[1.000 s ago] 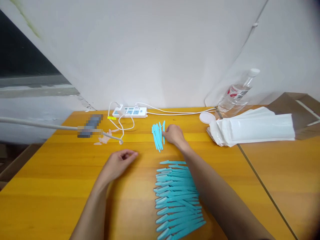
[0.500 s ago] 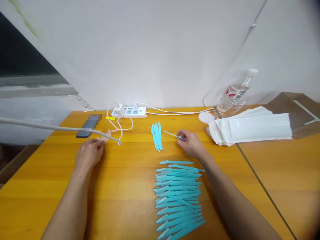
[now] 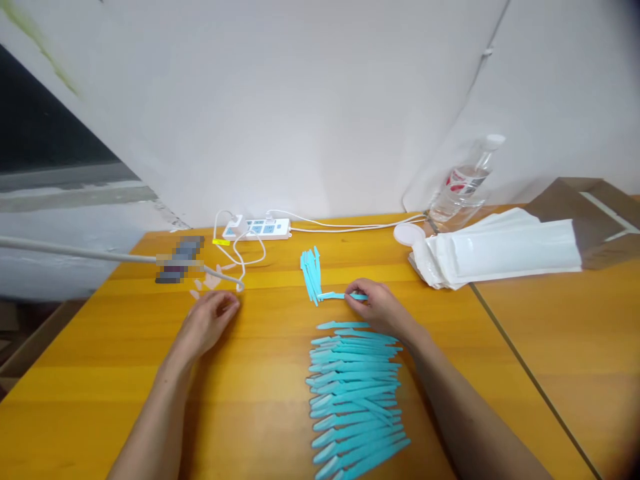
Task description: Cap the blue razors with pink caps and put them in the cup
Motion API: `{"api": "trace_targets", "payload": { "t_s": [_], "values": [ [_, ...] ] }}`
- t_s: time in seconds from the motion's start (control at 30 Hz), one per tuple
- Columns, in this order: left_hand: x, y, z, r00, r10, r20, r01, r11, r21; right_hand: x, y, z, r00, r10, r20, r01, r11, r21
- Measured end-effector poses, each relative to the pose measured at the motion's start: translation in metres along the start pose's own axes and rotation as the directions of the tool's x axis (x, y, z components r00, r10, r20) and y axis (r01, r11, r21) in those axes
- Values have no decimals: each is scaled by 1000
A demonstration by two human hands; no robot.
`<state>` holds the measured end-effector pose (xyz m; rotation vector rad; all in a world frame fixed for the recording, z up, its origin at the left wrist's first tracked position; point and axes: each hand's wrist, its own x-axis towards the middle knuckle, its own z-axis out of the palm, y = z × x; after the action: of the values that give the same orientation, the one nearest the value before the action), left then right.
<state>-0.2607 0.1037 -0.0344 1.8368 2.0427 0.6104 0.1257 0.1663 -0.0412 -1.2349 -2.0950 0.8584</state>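
My right hand (image 3: pixel 370 303) pinches the razor (image 3: pixel 330 295), likely light and stiff, best by its handle (image 3: pixel 341 295); left hand (image 3: pixel 207 321), I can't tell.

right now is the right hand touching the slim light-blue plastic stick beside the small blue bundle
Touching: the head view shows the right hand pinching the stick, its end poking out leftward.

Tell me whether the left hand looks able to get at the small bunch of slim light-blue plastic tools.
Probably yes: nothing visible blocks the left hand from the bunch; the right hand, holding a similar tool, is on the other side.
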Motion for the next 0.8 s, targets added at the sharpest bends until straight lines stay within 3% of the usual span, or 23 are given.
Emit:
{"api": "trace_targets", "payload": {
  "t_s": [0.13,0.23,0.3,0.47,0.8],
  "values": [
    [-8,56,26,981,-115,159,176,871,-459,-1,0,1,1000,-24,14,24,1000,1],
    [-6,93,46,953,-82,292,251,754,-607,-2,-3,2,999,-35,36,34,999,16],
    [-3,108,57,940,-55,337,276,705,-653,-3,-3,2,998,-45,54,44,999,22],
    [-4,113,73,931,-63,360,316,635,-705,-3,-3,2,996,-55,69,55,998,9],
    [-10,128,86,922,-39,386,334,587,-738,-6,-16,10,989,-120,92,120,993,4]
  ]
}}
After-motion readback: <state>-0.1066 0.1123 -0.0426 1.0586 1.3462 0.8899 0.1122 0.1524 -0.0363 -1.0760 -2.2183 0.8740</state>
